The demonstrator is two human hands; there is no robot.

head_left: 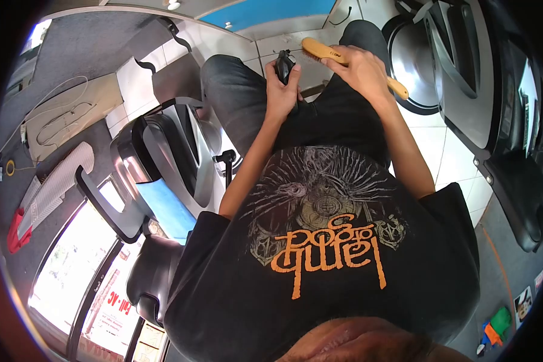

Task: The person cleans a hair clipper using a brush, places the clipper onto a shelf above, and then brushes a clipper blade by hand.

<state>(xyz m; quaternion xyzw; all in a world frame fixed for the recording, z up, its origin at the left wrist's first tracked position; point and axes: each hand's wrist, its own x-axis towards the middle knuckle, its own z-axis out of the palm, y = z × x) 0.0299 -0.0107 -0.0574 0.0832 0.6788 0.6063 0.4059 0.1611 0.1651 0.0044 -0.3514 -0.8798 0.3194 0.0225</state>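
Observation:
A small black device, perhaps a hair clipper point(285, 67), is held upright in my left hand point(282, 93), with the fingers wrapped round its body and the thumb along its side. To the right, my right hand point(363, 73) grips a wooden brush point(314, 47) across its middle. The brush head points left, its dark bristles face down, and the handle end sticks out beyond my palm. Between the brush head and the black device lies a small gap. Both hands are above my lap, near my knees.
Black salon chairs point(169, 151) stand at the left, one with a blue cloth point(166, 208) over it. At the right are a round metal chair base point(413, 60) and another chair point(476, 78). A blue panel point(265, 15) is ahead. White tiles point(425, 145) show on the floor.

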